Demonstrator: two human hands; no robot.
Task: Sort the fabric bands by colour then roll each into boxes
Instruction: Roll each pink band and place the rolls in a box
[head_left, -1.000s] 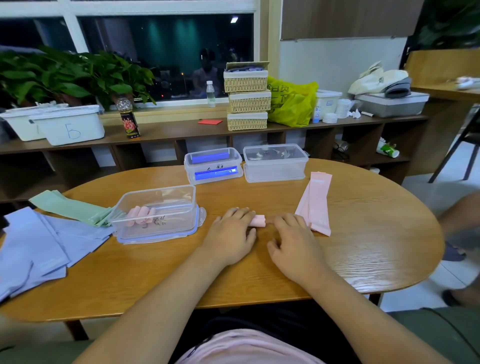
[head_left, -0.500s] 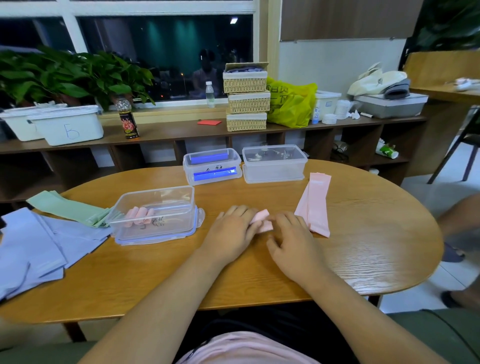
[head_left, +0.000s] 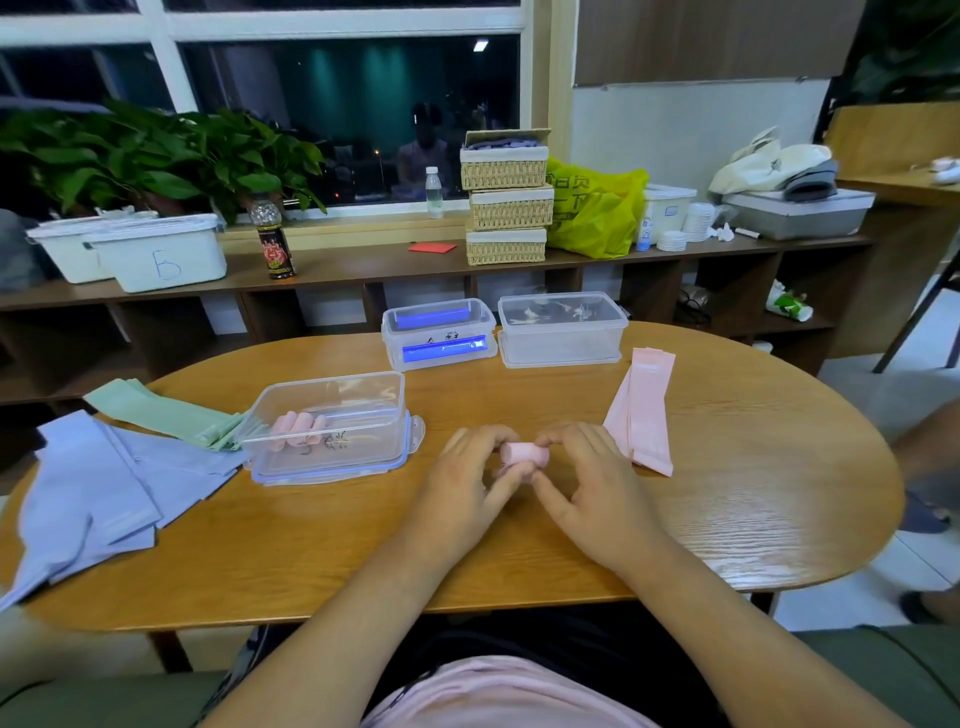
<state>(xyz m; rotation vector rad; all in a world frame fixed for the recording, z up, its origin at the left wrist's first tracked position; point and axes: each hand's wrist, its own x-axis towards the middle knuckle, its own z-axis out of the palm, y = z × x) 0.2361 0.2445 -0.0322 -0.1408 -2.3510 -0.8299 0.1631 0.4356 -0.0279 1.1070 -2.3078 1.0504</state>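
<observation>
Pinching from both sides, a rolled pink band is held between the left hand and the right hand, low over the table, near its front middle. Whether the roll touches the wood cannot be told. Left fingers are curled narrow round the roll's left end, with one digit tucked under it. Right fingers are curled narrow over its right end, thumb below. Both forearms are stretched forward over the near table edge.

An open clear box is set just left of the left hand, apart from it. Three or so pink rolls are laid side by side at its left end. A flat stack of pink bands is laid just right of the right hand, running away from the person. Green bands are spread left of the open box, their near ends against it. Lilac bands are fanned over the table's left edge, partly under the green ones. Two lidded boxes are set side by side at the far edge: a blue-filled box and a closed clear box.
</observation>
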